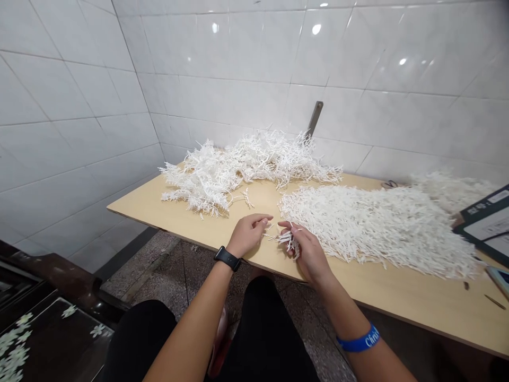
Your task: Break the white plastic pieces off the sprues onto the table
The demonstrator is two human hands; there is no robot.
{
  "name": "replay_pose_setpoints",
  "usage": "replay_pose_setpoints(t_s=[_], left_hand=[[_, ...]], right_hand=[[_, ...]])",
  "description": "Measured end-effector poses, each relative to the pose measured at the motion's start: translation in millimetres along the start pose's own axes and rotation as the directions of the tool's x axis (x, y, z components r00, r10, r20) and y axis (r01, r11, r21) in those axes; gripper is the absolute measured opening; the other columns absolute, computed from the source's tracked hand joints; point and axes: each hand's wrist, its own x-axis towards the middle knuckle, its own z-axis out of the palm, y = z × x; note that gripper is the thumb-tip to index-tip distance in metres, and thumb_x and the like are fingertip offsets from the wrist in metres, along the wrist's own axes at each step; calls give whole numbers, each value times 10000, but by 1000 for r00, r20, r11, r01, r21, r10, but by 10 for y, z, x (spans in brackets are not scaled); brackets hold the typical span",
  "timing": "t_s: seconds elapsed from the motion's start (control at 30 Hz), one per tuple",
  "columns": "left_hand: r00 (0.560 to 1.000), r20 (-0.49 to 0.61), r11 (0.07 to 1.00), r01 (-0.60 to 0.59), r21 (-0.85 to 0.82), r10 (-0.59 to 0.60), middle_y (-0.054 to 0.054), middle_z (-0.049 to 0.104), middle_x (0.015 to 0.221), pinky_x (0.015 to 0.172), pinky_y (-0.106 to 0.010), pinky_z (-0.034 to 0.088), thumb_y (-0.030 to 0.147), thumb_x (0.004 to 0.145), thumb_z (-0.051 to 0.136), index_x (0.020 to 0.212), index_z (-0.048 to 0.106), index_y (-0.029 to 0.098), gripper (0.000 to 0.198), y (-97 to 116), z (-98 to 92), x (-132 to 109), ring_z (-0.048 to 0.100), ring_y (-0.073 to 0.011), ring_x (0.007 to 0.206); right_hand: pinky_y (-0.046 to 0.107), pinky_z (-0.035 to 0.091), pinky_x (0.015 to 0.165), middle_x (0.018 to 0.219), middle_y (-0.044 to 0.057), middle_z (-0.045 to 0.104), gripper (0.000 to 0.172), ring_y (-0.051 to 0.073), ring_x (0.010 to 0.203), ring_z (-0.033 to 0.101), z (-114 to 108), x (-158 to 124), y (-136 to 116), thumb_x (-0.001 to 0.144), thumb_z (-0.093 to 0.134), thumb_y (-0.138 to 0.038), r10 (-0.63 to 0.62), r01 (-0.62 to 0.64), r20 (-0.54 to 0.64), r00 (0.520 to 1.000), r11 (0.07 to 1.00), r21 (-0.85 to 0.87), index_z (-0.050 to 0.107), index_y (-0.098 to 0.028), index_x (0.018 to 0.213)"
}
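Note:
My right hand is closed around a small bunch of white plastic sprigs at the near edge of the wooden table. Just to its left, my left hand rests on the table with curled fingers pinching a thin white piece between the two hands. A black watch sits on my left wrist and a blue band on my right. A large flat heap of white sprigs lies right of my hands. Another tangled pile of white branched pieces lies further back on the left.
White tiled walls close in the table at the back and left. A dark box lies at the table's right edge, a grey metal bar leans on the back wall. A dark cabinet with white flowers stands lower left. My knees sit under the table.

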Motion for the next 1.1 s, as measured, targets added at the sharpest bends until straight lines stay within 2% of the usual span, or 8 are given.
replay_pose_setpoints(t_s=[0.2, 0.3, 0.37, 0.53, 0.73, 0.9, 1.0, 1.1], left_hand=[[971, 212, 994, -111, -7, 110, -65, 722, 970, 828, -273, 458, 450, 879, 516, 933, 714, 178, 341, 133, 1, -45, 641, -197, 906], [949, 291, 993, -111, -48, 120, -34, 679, 801, 735, -246, 436, 431, 833, 587, 776, 668, 159, 289, 165, 3, -63, 596, -161, 767], [957, 270, 992, -83, -94, 106, -1, 571, 644, 651, -234, 397, 439, 851, 550, 639, 569, 149, 360, 170, -22, -72, 514, -125, 646], [992, 98, 992, -67, -105, 77, 52, 322, 551, 557, -230, 295, 486, 864, 495, 573, 387, 176, 438, 128, -89, -55, 335, -93, 555], [986, -164, 984, -21, -177, -9, 46, 376, 578, 552, -215, 343, 445, 886, 464, 620, 423, 182, 376, -10, -61, 23, 382, -98, 558], [996, -90, 997, -32, -64, 26, -43, 685, 912, 780, -255, 456, 277, 835, 544, 899, 649, 172, 161, -11, -8, 28, 610, -161, 836], [998, -44, 997, -57, -53, 55, -76, 702, 1059, 895, -285, 446, 310, 863, 513, 959, 682, 168, 241, 26, -7, 4, 621, -199, 994], [998, 37, 995, -43, -89, 46, -87, 720, 970, 867, -301, 461, 448, 919, 410, 907, 687, 141, 414, 49, -15, -21, 635, -213, 953]], right_hand=[[292, 493, 641, 1213, 82, 616, 331, 123, 665, 577, 18, 10, -19, 838, 593, -453, -72, 70, -25, 997, 995, -78, 718, -225, 1043], [335, 488, 839, 1132, 96, 671, 311, 208, 949, 621, 73, 34, -15, 852, 574, -453, -136, 137, 16, 991, 973, -186, 743, -207, 939], [351, 469, 892, 1029, 95, 704, 321, 229, 1002, 619, 147, 40, -16, 865, 556, -454, -182, 180, 17, 983, 947, -265, 739, -196, 920], [332, 489, 766, 895, 88, 711, 370, 221, 832, 642, 391, -105, -93, 914, 458, -435, -344, 278, -75, 936, 854, -441, 712, -167, 936], [272, 445, 585, 791, 67, 679, 345, 172, 643, 588, 509, -358, -316, 925, 445, -400, -462, 323, -165, 871, 793, -517, 694, -170, 986], [253, 407, 530, 618, 3, 563, 397, 137, 545, 490, 357, -137, -308, 890, 492, -442, -303, 227, -110, 947, 869, -440, 691, -157, 1081], [253, 402, 532, 695, 26, 613, 410, 137, 571, 494, 267, 9, -234, 843, 554, -450, -279, 200, -131, 951, 883, -424, 692, -152, 1089], [252, 383, 497, 687, 30, 618, 428, 129, 525, 470, 250, 81, -167, 832, 553, -472, -270, 179, -166, 948, 888, -424, 688, -140, 1065]])
